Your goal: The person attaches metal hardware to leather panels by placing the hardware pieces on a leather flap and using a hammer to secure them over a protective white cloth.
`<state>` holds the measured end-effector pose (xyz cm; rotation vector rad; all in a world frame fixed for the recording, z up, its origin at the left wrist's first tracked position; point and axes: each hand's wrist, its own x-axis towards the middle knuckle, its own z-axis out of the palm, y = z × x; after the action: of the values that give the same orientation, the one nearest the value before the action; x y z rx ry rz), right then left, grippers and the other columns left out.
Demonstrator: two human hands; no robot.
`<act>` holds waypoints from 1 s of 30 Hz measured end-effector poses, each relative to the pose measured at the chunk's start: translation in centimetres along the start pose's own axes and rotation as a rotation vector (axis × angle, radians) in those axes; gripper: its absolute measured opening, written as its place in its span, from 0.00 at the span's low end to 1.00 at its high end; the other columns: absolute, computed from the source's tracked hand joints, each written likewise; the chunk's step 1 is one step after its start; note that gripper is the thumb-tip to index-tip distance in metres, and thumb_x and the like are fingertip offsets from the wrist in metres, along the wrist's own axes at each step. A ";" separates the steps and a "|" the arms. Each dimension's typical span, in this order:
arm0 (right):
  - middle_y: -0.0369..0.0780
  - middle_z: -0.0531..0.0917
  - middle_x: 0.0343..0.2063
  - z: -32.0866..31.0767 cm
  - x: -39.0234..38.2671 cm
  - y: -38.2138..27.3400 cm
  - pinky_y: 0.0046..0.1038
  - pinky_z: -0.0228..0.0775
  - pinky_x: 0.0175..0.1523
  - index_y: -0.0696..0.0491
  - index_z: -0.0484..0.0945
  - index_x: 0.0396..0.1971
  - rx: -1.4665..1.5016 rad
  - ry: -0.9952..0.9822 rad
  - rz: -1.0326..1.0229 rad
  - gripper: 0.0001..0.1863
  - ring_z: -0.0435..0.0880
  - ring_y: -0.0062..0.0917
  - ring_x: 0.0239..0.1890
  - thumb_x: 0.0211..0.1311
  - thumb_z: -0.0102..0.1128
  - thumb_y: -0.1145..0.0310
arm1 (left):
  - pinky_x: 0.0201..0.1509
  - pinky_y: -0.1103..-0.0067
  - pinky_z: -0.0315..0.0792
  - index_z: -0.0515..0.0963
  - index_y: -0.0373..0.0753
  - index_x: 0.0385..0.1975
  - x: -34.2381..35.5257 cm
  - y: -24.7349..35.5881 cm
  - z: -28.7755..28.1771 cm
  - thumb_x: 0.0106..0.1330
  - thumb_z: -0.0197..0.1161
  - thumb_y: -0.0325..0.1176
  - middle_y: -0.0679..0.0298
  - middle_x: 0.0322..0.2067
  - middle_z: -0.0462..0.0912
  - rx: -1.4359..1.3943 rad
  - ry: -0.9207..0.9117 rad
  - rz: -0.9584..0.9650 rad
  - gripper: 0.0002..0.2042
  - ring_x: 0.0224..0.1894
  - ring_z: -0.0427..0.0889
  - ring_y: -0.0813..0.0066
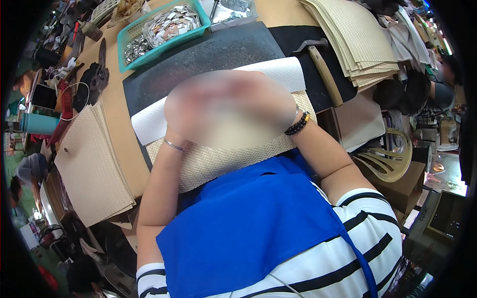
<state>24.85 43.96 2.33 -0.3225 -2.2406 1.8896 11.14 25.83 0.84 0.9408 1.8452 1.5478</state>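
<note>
A cream sheet with a woven herringbone texture [213,166] lies before me, its near edge at my blue apron. Along its far side runs a white strip [280,69], which looks like a folded-over part or a second sheet. My left hand [188,109] is over the left part of the sheet, and my right hand [268,99] over the right part. A blurred patch covers both hands, so their fingers and anything between them are hidden. Under the sheet's far side is a dark, worn slab [208,54].
Beyond the slab sits a teal basket [164,47] with small tags and metal pieces. A wooden-handled hammer [323,74] rests on a black mat at right. Textured cream sheets are stacked at left [92,164] and far right [355,44]. A chair [387,156] stands at right.
</note>
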 end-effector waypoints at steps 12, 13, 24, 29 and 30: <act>0.33 0.89 0.35 0.1 0.0 0.3 0.18 0.78 0.43 0.57 0.86 0.45 -0.052 0.023 -0.015 0.10 0.85 0.12 0.36 0.68 0.70 0.69 | 0.45 0.86 0.76 0.81 0.36 0.51 -0.1 -0.5 -0.3 0.71 0.71 0.27 0.69 0.41 0.86 0.042 -0.046 0.007 0.11 0.39 0.82 0.86; 0.33 0.89 0.34 0.1 0.0 0.3 0.18 0.78 0.43 0.57 0.86 0.44 -0.070 0.021 -0.022 0.09 0.85 0.12 0.36 0.68 0.70 0.69 | 0.44 0.86 0.76 0.81 0.36 0.51 0.0 -0.5 -0.2 0.71 0.71 0.27 0.69 0.41 0.86 0.049 -0.039 0.018 0.11 0.39 0.82 0.87; 0.30 0.84 0.32 0.2 0.4 0.3 0.17 0.75 0.38 0.56 0.81 0.39 -0.104 0.020 -0.056 0.07 0.81 0.10 0.34 0.65 0.71 0.73 | 0.39 0.89 0.71 0.81 0.37 0.51 -0.2 0.2 -0.3 0.69 0.71 0.25 0.72 0.37 0.86 0.165 -0.048 0.015 0.13 0.35 0.78 0.92; 0.29 0.81 0.29 0.8 0.4 0.6 0.18 0.73 0.36 0.55 0.79 0.35 -0.123 0.064 -0.082 0.07 0.79 0.10 0.31 0.64 0.70 0.75 | 0.37 0.90 0.69 0.80 0.38 0.52 -0.1 0.5 -0.2 0.69 0.70 0.24 0.73 0.37 0.85 0.145 -0.048 0.005 0.14 0.32 0.73 0.92; 0.32 0.82 0.28 0.9 0.4 0.6 0.20 0.75 0.36 0.56 0.79 0.36 -0.142 0.077 -0.097 0.07 0.80 0.12 0.30 0.63 0.69 0.75 | 0.37 0.90 0.68 0.80 0.38 0.52 0.0 0.7 -0.2 0.69 0.69 0.24 0.73 0.37 0.85 0.133 -0.042 -0.010 0.14 0.31 0.71 0.93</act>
<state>24.25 43.30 1.62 -0.2967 -2.2999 1.6474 11.14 25.76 1.53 1.0146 1.9395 1.4027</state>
